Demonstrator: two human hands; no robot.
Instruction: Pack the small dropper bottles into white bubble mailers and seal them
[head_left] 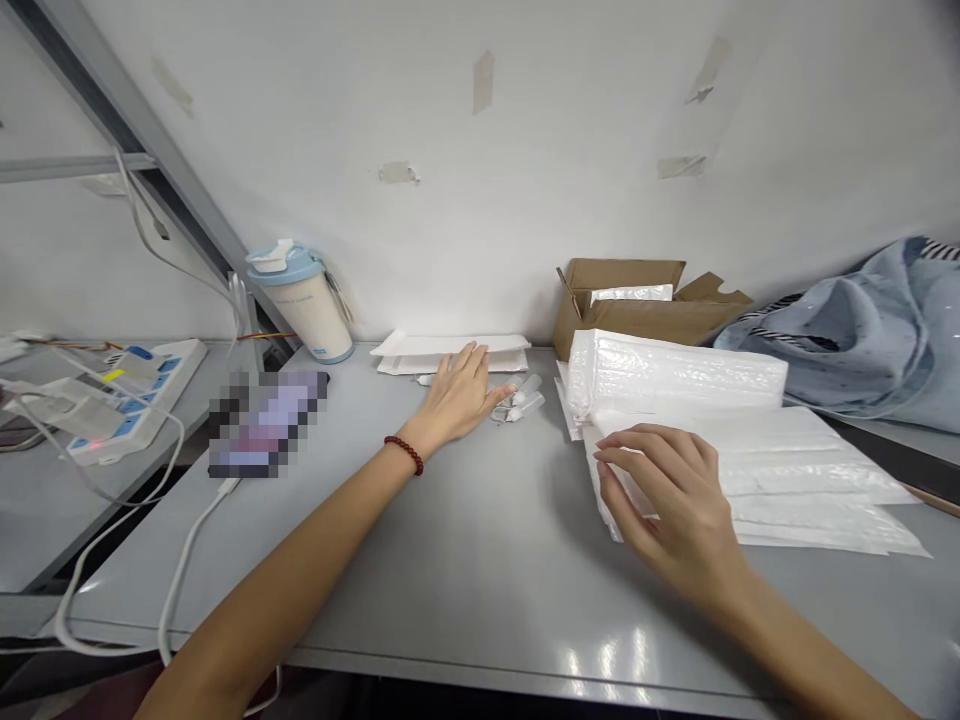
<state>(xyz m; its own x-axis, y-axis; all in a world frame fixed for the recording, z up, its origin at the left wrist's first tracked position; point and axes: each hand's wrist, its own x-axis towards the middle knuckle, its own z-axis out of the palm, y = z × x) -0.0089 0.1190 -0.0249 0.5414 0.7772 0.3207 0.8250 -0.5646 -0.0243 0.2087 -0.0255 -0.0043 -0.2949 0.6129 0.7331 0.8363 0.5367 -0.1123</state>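
Observation:
My left hand [461, 393] reaches to the back of the grey table, its fingers stretched out flat over a white folded paper piece [397, 348] lying along the wall. Small clear plastic items with white ends [523, 398] lie just right of its thumb; their exact kind is hard to make out. My right hand [671, 490] hovers at the near left edge of a pile of white padded mailers [795, 460], fingers bent and thumb apart from them, with nothing visible in its grasp. A folded mailer [682, 370] rests on top of that pile.
An open cardboard box [645, 318] stands behind the mailers, beside a light blue cloth [862, 330]. At the left are a blue-lidded cup [311, 310], a blurred-out phone [277, 425] on a white cable [184, 560], and a power strip [142, 400].

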